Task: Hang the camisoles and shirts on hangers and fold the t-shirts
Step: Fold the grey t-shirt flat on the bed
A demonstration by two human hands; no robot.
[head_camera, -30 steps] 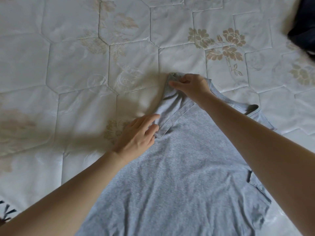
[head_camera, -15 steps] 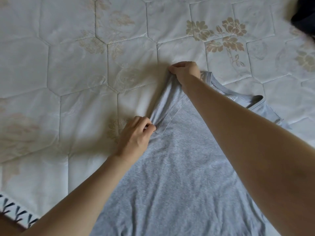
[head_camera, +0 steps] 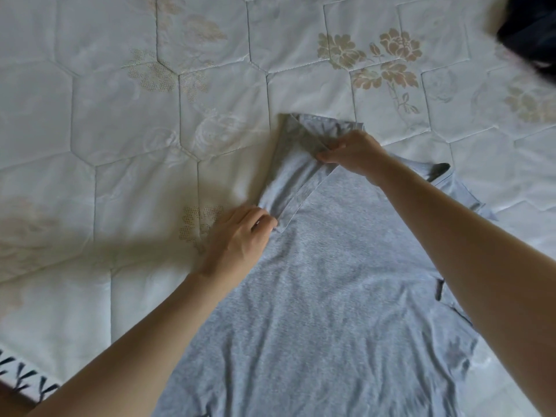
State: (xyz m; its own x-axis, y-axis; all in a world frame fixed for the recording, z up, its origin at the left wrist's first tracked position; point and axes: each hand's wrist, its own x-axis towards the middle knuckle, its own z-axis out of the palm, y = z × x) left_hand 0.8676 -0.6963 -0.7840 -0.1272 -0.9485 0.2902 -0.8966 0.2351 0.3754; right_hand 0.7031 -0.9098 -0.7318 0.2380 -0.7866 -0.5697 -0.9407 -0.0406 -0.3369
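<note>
A grey t-shirt [head_camera: 331,290] lies flat on the quilted white mattress [head_camera: 120,130], its neck end pointing away from me. Its left sleeve [head_camera: 296,164] is folded inward over the body. My left hand [head_camera: 240,236] pinches the sleeve's lower hem corner at the shirt's left edge. My right hand [head_camera: 352,152] pinches the folded sleeve near the shoulder, fingers curled on the cloth. The shirt's right sleeve [head_camera: 463,191] sticks out past my right forearm, which hides part of it.
A dark garment [head_camera: 532,31] lies at the top right corner of the mattress. The mattress edge with a dark stitched trim [head_camera: 21,380] shows at the bottom left. Beige flower prints [head_camera: 376,61] mark the cover beyond the shirt.
My right hand has come back from the sleeve's far tip toward the shoulder, pinching the fold. My left hand stays at the hem corner. The sleeve now lies flatter.
</note>
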